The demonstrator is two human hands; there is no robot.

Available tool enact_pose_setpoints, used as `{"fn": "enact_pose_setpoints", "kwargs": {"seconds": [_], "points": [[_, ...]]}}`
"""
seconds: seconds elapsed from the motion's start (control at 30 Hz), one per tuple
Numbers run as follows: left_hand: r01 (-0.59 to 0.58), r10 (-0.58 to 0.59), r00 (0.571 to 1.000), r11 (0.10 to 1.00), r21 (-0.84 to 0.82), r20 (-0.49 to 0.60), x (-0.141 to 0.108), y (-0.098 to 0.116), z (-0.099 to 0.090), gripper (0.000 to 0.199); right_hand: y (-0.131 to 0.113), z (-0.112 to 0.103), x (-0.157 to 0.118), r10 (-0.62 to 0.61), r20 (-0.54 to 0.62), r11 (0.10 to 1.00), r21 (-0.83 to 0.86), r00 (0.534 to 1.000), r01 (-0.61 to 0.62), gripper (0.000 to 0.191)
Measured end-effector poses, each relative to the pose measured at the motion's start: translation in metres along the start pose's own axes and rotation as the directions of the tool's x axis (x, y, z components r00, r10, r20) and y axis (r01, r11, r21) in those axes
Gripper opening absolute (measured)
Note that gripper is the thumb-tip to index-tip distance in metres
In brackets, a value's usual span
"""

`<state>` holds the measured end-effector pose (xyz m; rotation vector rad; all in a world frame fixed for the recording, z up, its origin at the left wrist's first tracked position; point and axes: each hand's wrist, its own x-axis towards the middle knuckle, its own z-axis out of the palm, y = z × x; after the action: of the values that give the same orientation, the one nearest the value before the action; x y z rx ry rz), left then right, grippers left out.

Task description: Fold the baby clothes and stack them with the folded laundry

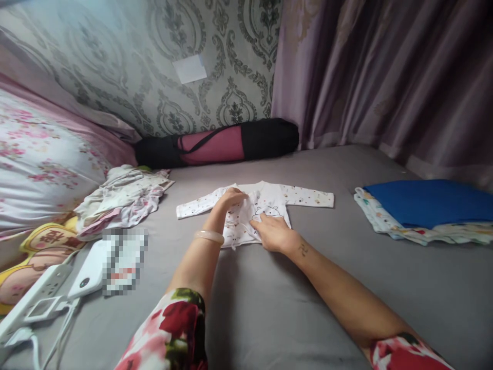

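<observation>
A small white long-sleeved shirt (pixel 304 196) with tiny prints and a bear face on its front lies spread on the grey bed sheet (pixel 269 308), both sleeves stretched out sideways. My left hand (pixel 233 196) is on the upper left part of the shirt, near the shoulder; its fingers point right and are partly hidden, so their grip is unclear. My right hand (pixel 274 231) rests over the lower front beside the bear print, its fingers bent against the cloth. Whether they pinch the fabric cannot be made out.
Folded blue and printed cloths (pixel 423 203) lie at the right. A clothes pile (pixel 123 195), a floral pillow (pixel 42 159), a white phone (pixel 90 270) and a power strip (pixel 38 293) are at the left. A black and pink bag (pixel 215 144) lies along the wall.
</observation>
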<state>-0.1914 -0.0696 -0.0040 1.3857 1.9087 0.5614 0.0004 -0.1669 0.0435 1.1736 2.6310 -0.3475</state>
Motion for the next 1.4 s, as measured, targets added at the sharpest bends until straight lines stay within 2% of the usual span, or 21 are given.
{"fn": "enact_pose_setpoints", "kwargs": {"seconds": [0.23, 0.37, 0.47, 0.53, 0.6, 0.67, 0.73, 0.77, 0.83, 0.9, 1.0, 1.13, 1.2, 1.27, 1.4], "points": [[0.048, -0.043, 0.995, 0.997, 0.058, -0.088, -0.003, 0.007, 0.010, 0.011, -0.006, -0.012, -0.013, -0.139, 0.113, 0.990, -0.004, 0.984, 0.140, 0.040], [0.104, -0.101, 0.993, 0.993, 0.051, -0.055, -0.007, 0.009, 0.005, 0.012, -0.007, -0.016, -0.017, -0.163, 0.141, 0.986, -0.015, 0.977, 0.166, 0.038], [0.030, -0.024, 0.998, 0.995, 0.098, -0.064, -0.012, 0.005, 0.003, 0.010, 0.000, -0.018, -0.016, -0.173, 0.137, 0.985, 0.015, 0.975, 0.173, 0.029], [-0.054, 0.069, 0.993, 0.987, 0.152, -0.099, -0.016, 0.002, 0.003, 0.014, 0.011, -0.021, -0.015, -0.210, 0.130, 0.974, 0.111, 0.969, 0.196, 0.023], [-0.129, 0.160, 0.976, 0.972, 0.196, -0.150, -0.021, -0.003, 0.003, 0.027, 0.027, -0.025, -0.013, -0.245, 0.117, 0.944, 0.254, 0.962, 0.209, 0.020], [-0.190, 0.239, 0.945, 0.957, 0.219, -0.223, -0.030, -0.007, 0.002, 0.038, 0.047, -0.029, -0.013, -0.180, 0.098, 0.928, 0.346, 0.979, 0.136, 0.020], [-0.230, 0.289, 0.923, 0.944, 0.236, -0.255, -0.044, -0.012, -0.002, 0.038, 0.067, -0.029, -0.012, 0.001, 0.061, 0.934, 0.355, 0.998, -0.023, 0.022], [-0.243, 0.303, 0.921, 0.938, 0.247, -0.245, -0.053, -0.015, -0.004, 0.034, 0.076, -0.028, -0.011, 0.096, 0.074, 0.926, 0.360, 0.993, -0.117, 0.023], [-0.261, 0.314, 0.931, 0.929, 0.263, -0.185, -0.073, -0.022, -0.008, 0.023, 0.089, -0.021, -0.008, 0.224, 0.178, 0.888, 0.368, 0.958, -0.276, 0.023], [-0.273, 0.319, 0.939, 0.920, 0.281, -0.131, -0.094, -0.031, -0.010, 0.017, 0.095, -0.011, -0.005, 0.269, 0.284, 0.851, 0.377, 0.920, -0.365, 0.022], [-0.245, 0.323, 0.927, 0.906, 0.345, -0.190, -0.120, -0.051, -0.011, 0.015, 0.096, 0.000, 0.000, 0.256, 0.341, 0.820, 0.419, 0.905, -0.390, 0.023], [-0.048, 0.218, 0.892, 0.916, 0.398, -0.396, -0.138, -0.077, -0.010, 0.022, 0.093, 0.007, 0.003, 0.222, 0.365, 0.786, 0.483, 0.904, -0.387, 0.025], [0.022, 0.138, 0.913, 0.923, 0.384, -0.384, -0.142, -0.084, -0.009, 0.027, 0.093, 0.011, 0.003, 0.242, 0.349, 0.778, 0.487, 0.905, -0.396, 0.027], [0.041, 0.089, 0.940, 0.929, 0.369, -0.330, -0.144, -0.086, -0.006, 0.034, 0.092, 0.017, 0.001, 0.284, 0.308, 0.778, 0.479, 0.908, -0.406, 0.028], [0.047, 0.066, 0.950, 0.936, 0.349, -0.305, -0.148, -0.083, 0.001, 0.036, 0.084, 0.029, -0.010, 0.356, 0.193, 0.816, 0.412, 0.914, -0.405, 0.029]]}}
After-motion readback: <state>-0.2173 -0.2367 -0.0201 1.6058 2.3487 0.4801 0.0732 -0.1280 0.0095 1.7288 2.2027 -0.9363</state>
